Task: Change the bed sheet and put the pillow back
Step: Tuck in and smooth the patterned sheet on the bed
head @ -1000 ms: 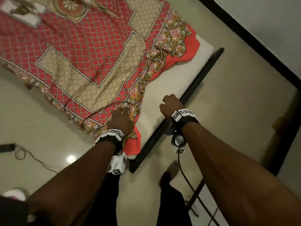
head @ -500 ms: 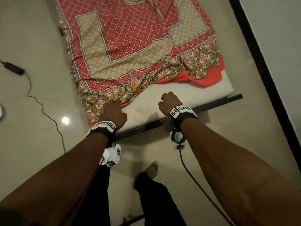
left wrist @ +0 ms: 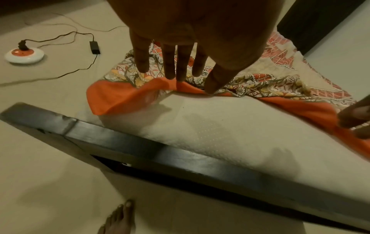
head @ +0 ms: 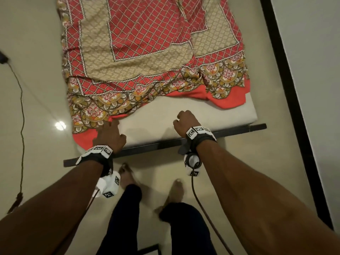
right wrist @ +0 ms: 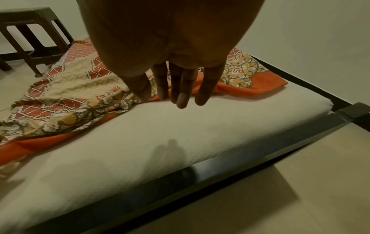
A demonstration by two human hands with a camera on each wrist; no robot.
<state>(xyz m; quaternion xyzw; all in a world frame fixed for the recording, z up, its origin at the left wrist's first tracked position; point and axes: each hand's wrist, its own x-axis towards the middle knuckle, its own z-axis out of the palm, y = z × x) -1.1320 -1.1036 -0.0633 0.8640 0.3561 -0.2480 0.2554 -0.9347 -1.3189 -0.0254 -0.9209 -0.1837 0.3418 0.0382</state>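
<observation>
Careful: your left hand (head: 110,134) has fingers (left wrist: 170,63) spread, only resting on the sheet (head: 147,52) hem; right hand (head: 185,122) loose, empty. Pull w/o pinching & sheet slips, bunches, leaving mattress (head: 165,124) bare.

Patterned cotton bed sheet (head: 147,52): I see red lattice panels, beige panels, a floral border in mustard and white, and a plain orange hem.
Bare foam mattress (head: 184,115): cream.
Flat bed frame rail (head: 239,130): black.
Round floor socket (left wrist: 24,55): white, with an orange top.
Tiled floor (head: 33,107): I read it as beige.
</observation>
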